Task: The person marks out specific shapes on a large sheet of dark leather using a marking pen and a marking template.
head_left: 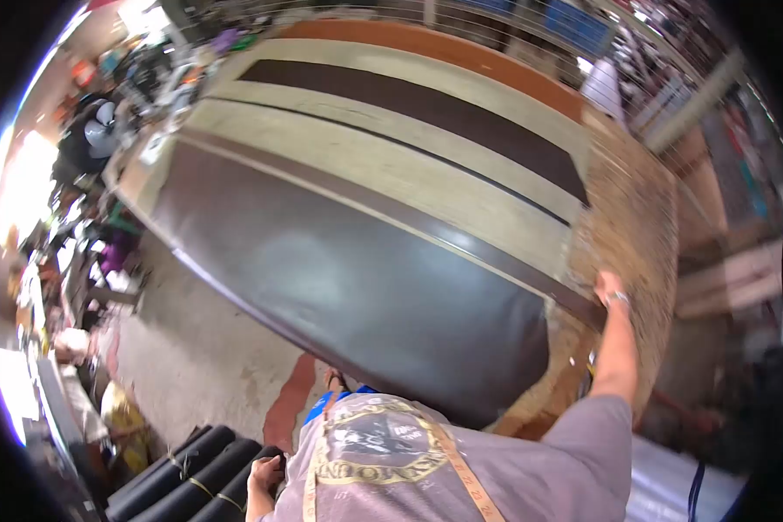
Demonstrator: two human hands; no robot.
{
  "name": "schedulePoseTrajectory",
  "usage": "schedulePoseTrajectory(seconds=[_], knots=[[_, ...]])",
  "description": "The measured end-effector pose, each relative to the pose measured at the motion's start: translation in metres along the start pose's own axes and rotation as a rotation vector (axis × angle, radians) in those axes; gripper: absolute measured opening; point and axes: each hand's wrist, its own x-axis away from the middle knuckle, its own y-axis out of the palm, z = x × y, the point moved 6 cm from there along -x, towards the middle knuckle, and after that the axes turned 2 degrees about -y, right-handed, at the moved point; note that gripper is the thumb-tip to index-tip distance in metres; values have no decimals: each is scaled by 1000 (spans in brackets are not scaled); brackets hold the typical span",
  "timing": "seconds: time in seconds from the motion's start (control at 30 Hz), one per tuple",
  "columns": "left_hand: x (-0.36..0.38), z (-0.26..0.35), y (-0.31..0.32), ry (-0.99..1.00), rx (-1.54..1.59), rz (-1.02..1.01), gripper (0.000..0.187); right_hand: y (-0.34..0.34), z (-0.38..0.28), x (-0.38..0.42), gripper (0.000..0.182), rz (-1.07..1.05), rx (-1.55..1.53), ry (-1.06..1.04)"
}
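A large dark brown sheet (339, 278), smooth and leather-like, covers the near part of the work table and hangs over its front edge. Along its far side runs a long narrow straight strip (391, 219). My right hand (610, 285), with a band at the wrist, is over the table's right part, close to the strip's right end; its fingers are blurred. Down at the lower left, my left hand (265, 472) has curled fingers beside a dark object and the black rolls (202, 474). Whatever it grips is hidden.
Farther back on the table (631, 209) lie a dark brown strip (426, 109), a thin dark strip (391, 143) and an orange-brown strip (435, 52). A tape measure (465, 474) hangs round my neck. Clutter (87, 226) fills the left side.
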Motion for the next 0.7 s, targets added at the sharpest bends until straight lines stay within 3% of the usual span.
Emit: schedulePoseTrajectory(seconds=[0.03, 0.07, 0.13, 0.23, 0.27, 0.3, 0.33, 0.37, 0.4, 0.43, 0.47, 0.5, 0.53, 0.6, 0.7], knots=[[4, 19, -3, 18, -27, 30, 44, -22, -19, 15, 22, 136, -28, -116], [-13, 20, -19, 28, 24, 28, 44, -41, -29, 21, 21, 178, -50, 48], [-28, 35, -54, 110, 157, 94, 40, -46, -7, 10, 24, 339, -162, 143], [-25, 96, -138, 510, 148, 347, 19, -72, -1, 4, 32, 654, -743, 65], [-16, 124, -168, 690, 282, 438, 24, -99, -27, 17, 37, 666, -643, 72], [40, 174, -182, 722, 292, 543, 24, -136, -72, 34, 43, 669, -549, 64], [49, 198, -231, 926, 312, 545, 20, -149, -95, 36, 49, 766, -590, 12], [120, 249, -241, 1019, 229, 705, 25, -164, -122, 40, 44, 730, -612, 19], [174, 281, -264, 1135, 195, 879, 31, -175, -146, 41, 39, 709, -660, -10], [248, 311, -276, 1184, -92, 1251, 31, -180, -175, 43, 36, 629, -805, -13], [291, 325, -296, 1318, 103, 1186, 32, -191, -217, 53, 33, 611, -898, -11], [346, 318, -315, 1489, -69, 1603, 31, -194, -249, 56, 32, 621, -917, -70], [385, 320, -317, 1688, -92, 1700, 31, -199, -287, 63, 31, 621, -927, -89], [437, 326, -305, 2190, -277, 1708, 30, -208, -374, 81, 31, 624, -927, -145], [452, 351, -298, 2683, -560, 1408, 29, -200, -484, 109, 31, 631, -947, -237]])
